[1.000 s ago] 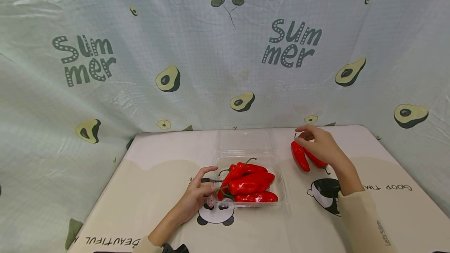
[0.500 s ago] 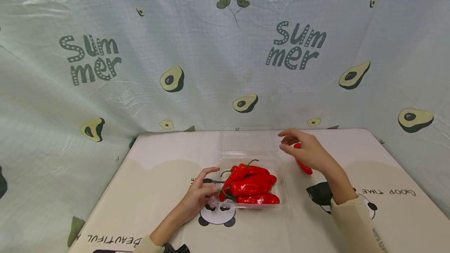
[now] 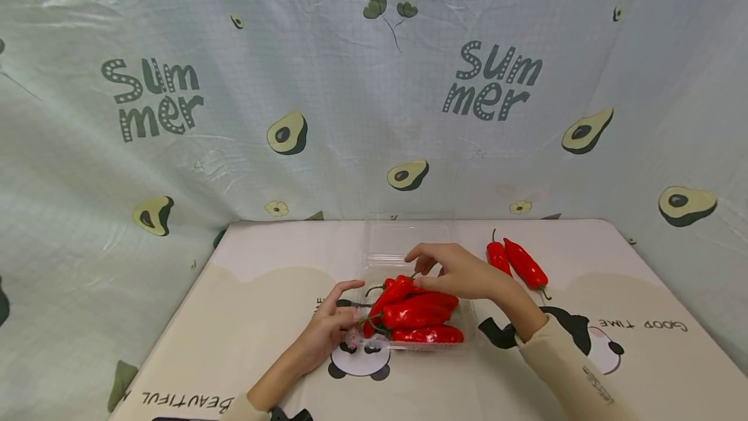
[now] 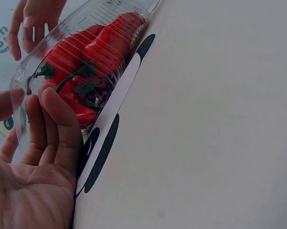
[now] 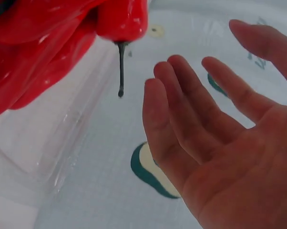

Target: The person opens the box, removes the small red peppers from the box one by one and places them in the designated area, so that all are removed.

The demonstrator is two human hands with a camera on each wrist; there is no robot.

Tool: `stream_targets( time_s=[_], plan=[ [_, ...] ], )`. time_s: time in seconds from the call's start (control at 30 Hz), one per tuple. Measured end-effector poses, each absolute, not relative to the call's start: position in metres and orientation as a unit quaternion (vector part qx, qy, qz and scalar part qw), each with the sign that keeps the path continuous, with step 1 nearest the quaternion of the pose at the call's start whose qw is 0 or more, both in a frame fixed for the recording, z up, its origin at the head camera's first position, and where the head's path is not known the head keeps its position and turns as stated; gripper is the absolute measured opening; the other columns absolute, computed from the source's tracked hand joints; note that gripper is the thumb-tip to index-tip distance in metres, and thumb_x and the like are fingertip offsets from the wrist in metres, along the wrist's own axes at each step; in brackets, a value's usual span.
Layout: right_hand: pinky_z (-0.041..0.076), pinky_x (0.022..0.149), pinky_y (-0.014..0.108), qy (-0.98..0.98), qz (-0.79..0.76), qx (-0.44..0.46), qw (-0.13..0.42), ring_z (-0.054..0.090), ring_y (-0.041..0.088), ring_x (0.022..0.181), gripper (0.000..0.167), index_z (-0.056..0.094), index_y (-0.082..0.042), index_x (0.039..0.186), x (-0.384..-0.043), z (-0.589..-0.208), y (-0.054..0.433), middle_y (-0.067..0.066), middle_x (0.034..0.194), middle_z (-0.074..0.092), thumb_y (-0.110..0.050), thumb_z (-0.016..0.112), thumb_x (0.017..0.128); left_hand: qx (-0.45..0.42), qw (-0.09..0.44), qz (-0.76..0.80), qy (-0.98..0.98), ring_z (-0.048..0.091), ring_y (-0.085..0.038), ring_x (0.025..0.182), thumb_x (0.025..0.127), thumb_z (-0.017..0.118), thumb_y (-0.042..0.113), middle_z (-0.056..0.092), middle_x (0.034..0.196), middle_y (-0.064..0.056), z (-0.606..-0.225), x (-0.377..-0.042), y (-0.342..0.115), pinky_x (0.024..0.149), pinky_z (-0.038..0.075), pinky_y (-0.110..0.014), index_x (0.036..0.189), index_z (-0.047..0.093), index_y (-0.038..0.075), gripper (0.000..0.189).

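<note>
Fingers of right hand [image 3: 458, 271] loosely spread, holding nothing, over red peppers [image 3: 416, 312] heaped in clear box [image 3: 468, 318]; one stem [image 5: 121, 71] near fingertips, apart. Left hand [image 3: 323, 332] at box's near-left corner, pinching or merely touching: cannot tell. Two more peppers [image 3: 526, 265] right of box, on panda-printed counter [image 3: 234, 343].

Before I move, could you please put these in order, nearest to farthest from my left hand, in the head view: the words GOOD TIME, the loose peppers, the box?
1. Box: just to the right of your left hand.
2. Loose peppers: past the box, farther right and toward the back.
3. GOOD TIME: farthest right of the three.
</note>
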State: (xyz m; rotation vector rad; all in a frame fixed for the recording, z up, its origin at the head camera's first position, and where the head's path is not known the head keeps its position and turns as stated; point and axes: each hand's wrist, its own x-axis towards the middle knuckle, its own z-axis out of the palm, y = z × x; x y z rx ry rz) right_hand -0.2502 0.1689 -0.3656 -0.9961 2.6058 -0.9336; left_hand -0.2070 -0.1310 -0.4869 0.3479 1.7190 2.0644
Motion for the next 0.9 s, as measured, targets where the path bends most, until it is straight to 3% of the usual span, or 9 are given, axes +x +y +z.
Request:
stream_targets(
  time_s=[0.2,0.37,0.47,0.9],
  plan=[
    [0.060,0.092,0.041,0.870,-0.280,-0.366,0.173,0.069,0.016,0.103,0.035,0.067,-0.013,0.126,-0.255,-0.365,0.152,0.004,0.112,0.075,-0.018,0.074,0.092,0.123,0.211,0.741,0.626,0.053,-0.005,0.070,0.102,0.052,0.009,0.058,0.071,0.012,-0.486,-0.208,-0.130,0.069,0.046,-0.026,0.158,0.027,0.014,0.062],
    [0.058,0.089,0.031,0.866,-0.229,-0.379,0.232,0.066,0.011,0.099,0.029,0.070,-0.017,0.117,-0.259,-0.365,0.143,-0.003,0.107,0.073,-0.016,0.077,0.089,0.122,0.211,0.742,0.625,0.053,-0.005,0.070,0.101,0.053,0.009,0.058,0.071,0.012,-0.486,-0.208,-0.131,0.068,0.046,-0.025,0.157,0.028,0.014,0.061],
    [0.057,0.086,0.028,0.872,-0.198,-0.376,0.243,0.065,0.012,0.098,0.029,0.071,-0.018,0.114,-0.260,-0.366,0.138,-0.004,0.105,0.072,-0.016,0.080,0.087,0.126,0.210,0.744,0.622,0.054,-0.004,0.069,0.101,0.053,0.009,0.060,0.071,0.012,-0.486,-0.208,-0.131,0.068,0.047,-0.025,0.157,0.027,0.014,0.062],
    [0.061,0.084,0.034,0.892,-0.118,-0.346,0.268,0.062,0.013,0.099,0.039,0.073,-0.022,0.109,-0.260,-0.364,0.124,-0.006,0.103,0.069,-0.006,0.088,0.077,0.124,0.208,0.744,0.623,0.056,-0.005,0.068,0.101,0.053,0.010,0.061,0.070,0.012,-0.488,-0.207,-0.131,0.067,0.049,-0.025,0.158,0.027,0.012,0.063]
  ],
)
